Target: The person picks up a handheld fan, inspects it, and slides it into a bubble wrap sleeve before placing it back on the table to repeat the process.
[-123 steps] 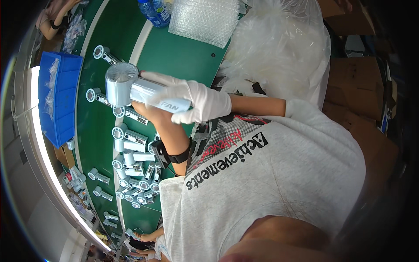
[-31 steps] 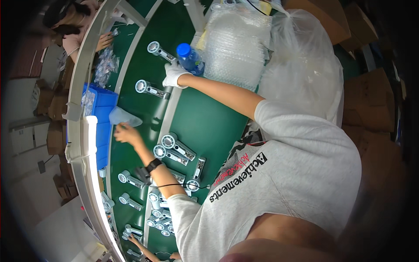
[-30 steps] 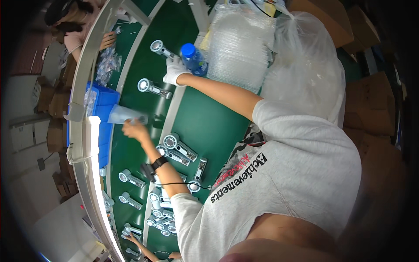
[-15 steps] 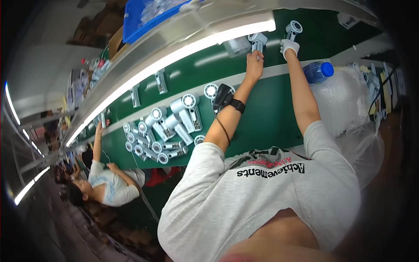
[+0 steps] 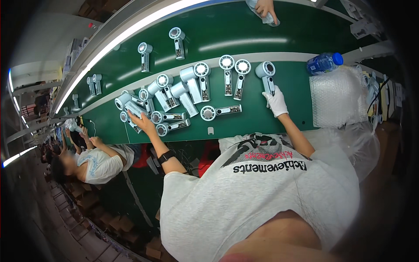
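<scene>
At the left end of a cluster of pale blue handheld fans, my bare left hand has its fingers round the handle of one handheld fan. A dark band circles that wrist. To the right, my white-gloved right hand grips the lower handle of another handheld fan, its round head pointing away from me. Two fans lie side by side between my hands, and another fan rests crosswise nearer me. Open handle sides show small inner parts.
On the far green strip lie several more fans. Another person's hand holds clear plastic at the far edge. Bubble wrap and a blue-capped bottle stand right. A co-worker sits left.
My left hand has moved from the far strip back to the left end of the fan cluster. My right hand has drawn its fan toward me onto the near table. The view has shifted.
</scene>
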`<act>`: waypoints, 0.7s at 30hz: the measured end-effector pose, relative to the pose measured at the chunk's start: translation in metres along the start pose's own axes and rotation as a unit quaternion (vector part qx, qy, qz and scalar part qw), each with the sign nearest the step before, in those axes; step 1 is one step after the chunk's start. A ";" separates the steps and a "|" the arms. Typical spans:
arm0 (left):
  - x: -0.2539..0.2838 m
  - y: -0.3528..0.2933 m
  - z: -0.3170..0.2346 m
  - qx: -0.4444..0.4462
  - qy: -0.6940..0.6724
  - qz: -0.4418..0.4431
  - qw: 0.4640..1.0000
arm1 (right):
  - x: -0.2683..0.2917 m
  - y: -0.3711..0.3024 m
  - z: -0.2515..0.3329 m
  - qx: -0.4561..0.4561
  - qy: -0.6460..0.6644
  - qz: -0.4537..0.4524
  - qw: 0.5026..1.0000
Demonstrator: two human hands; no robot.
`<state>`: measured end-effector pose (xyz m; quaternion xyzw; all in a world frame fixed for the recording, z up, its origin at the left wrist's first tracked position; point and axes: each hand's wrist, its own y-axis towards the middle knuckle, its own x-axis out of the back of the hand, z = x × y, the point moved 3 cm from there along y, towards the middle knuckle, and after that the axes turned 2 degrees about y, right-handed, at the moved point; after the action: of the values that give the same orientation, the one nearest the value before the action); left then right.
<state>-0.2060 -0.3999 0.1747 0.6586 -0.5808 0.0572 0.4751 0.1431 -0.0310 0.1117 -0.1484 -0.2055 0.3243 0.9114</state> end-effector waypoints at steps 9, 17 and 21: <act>-0.073 0.020 -0.014 0.073 0.399 0.263 0.876 | 0.001 0.024 0.018 -0.013 -0.231 0.004 0.973; -0.295 0.053 -0.148 -0.046 0.116 0.265 0.956 | 0.018 0.000 0.041 0.059 -0.364 0.123 0.921; -0.368 0.052 -0.135 0.042 0.143 0.340 0.928 | 0.036 -0.029 0.018 0.039 -0.291 0.136 0.946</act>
<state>-0.3016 -0.0381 0.0464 0.4254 -0.6928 0.3334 0.4773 0.1760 -0.0268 0.1491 -0.0387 -0.4265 0.4821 0.7643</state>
